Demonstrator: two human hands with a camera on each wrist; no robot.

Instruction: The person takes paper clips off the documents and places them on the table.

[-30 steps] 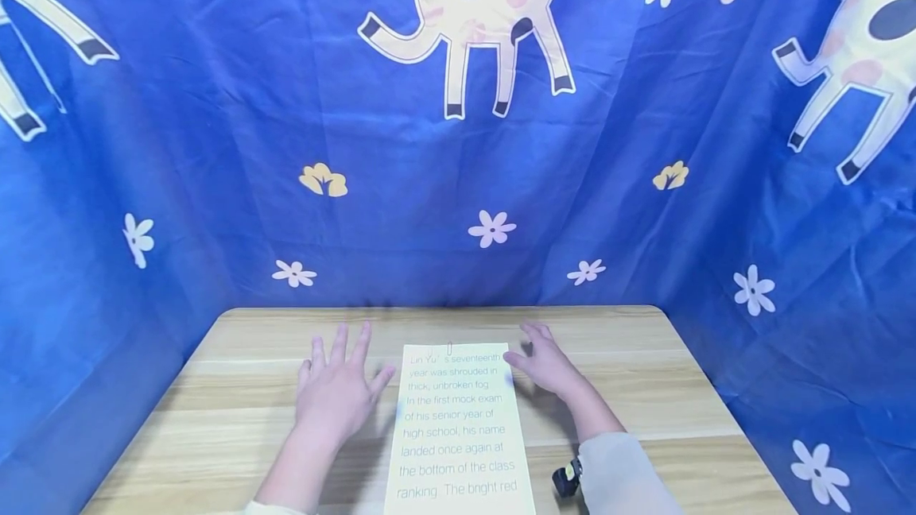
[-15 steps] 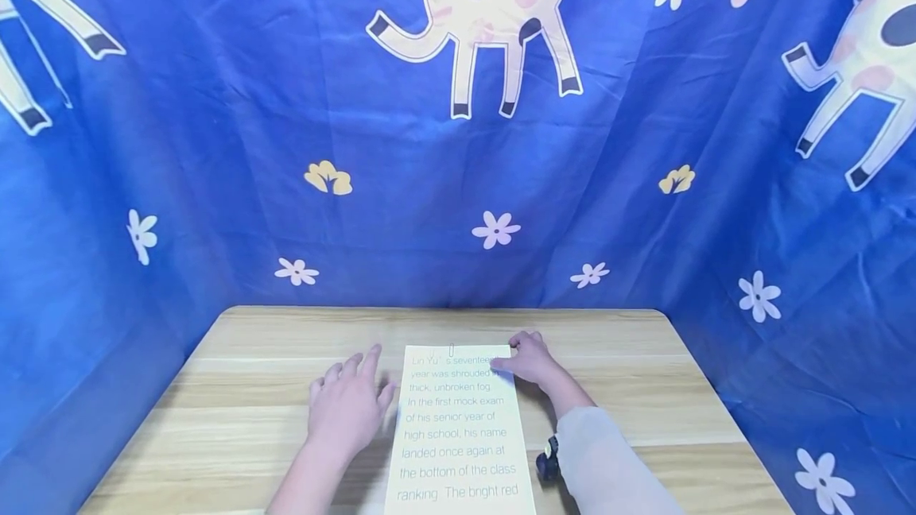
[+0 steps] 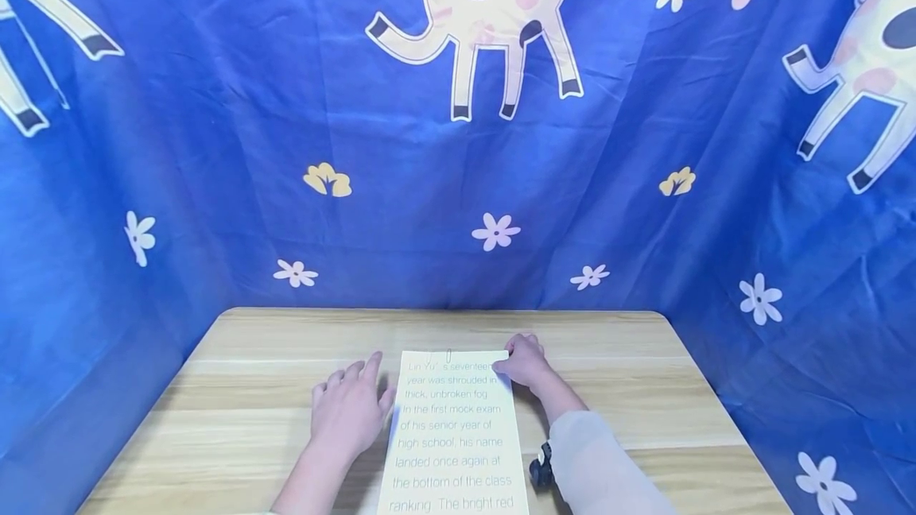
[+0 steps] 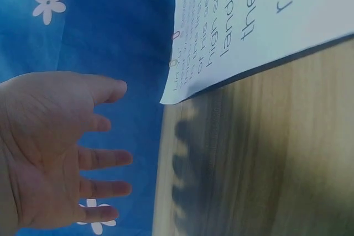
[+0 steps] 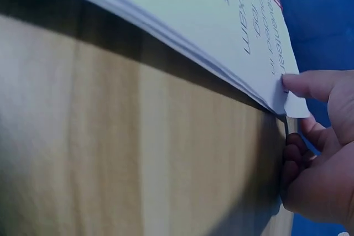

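Observation:
A stack of pale yellow paper (image 3: 458,451) printed with large English text lies lengthwise on the table. My right hand (image 3: 528,362) pinches its far right corner, thumb on top and fingers underneath; in the right wrist view the corner (image 5: 297,106) bends up between them. Small paper clips sit on the far edge, a red clip (image 4: 176,35) and a yellowish clip (image 4: 173,63) in the left wrist view. Left of the stack, my left hand (image 3: 348,413) is held with relaxed, spread fingers and holds nothing. Its thumb is close to the paper's left edge; whether they touch I cannot tell.
The light wood-grain table (image 3: 236,404) runs back to a blue curtain (image 3: 401,245) printed with cows and flowers, which encloses the back and both sides. A small black device (image 3: 541,467) is worn at my right wrist by the grey sleeve (image 3: 601,459).
My right hand has moved left onto the stack's far right corner and now pinches it. The paper has shifted slightly toward me. My left hand has moved slightly right, its fingers less outstretched.

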